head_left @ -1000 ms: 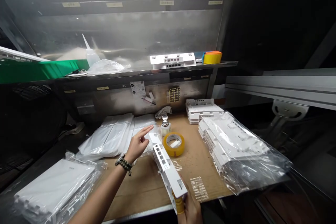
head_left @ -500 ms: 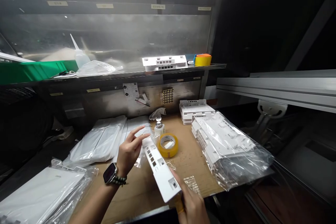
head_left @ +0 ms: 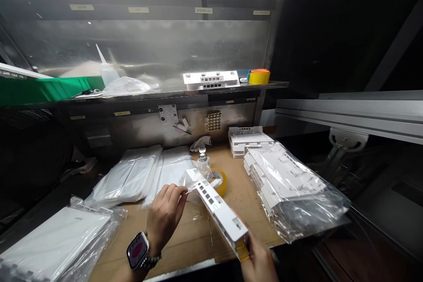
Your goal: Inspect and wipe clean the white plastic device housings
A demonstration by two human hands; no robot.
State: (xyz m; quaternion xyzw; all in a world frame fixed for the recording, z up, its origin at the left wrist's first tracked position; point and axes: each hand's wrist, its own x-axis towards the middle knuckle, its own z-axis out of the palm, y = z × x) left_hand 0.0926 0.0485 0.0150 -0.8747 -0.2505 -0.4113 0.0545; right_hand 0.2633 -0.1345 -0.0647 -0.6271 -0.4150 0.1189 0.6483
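Observation:
My right hand (head_left: 259, 257) grips the near end of a long white plastic housing (head_left: 220, 211) with a row of square port cutouts. A strip of yellow tape shows at that end, by my fingers. To its left, my left hand (head_left: 167, 213), with a watch on the wrist, pinches a bit of clear plastic film (head_left: 191, 189) beside the far end of the housing. Whether the film is joined to the housing, I cannot tell. Partly behind the housing lies a roll of yellow tape (head_left: 222, 183). A small bottle with a metal top (head_left: 202, 156) stands beyond it.
Bagged white housings (head_left: 287, 176) are stacked at the right, with more white parts (head_left: 249, 141) behind. Plastic bags (head_left: 132, 172) and a bagged white panel (head_left: 59, 240) lie at the left. Above runs a shelf (head_left: 172, 92) holding a green bin (head_left: 49, 90) and yellow straps (head_left: 259, 77).
My left hand has dropped lower and closed from spread fingers onto the clear film. The housing and my right hand have shifted to the right, and the housing is turned, showing its side.

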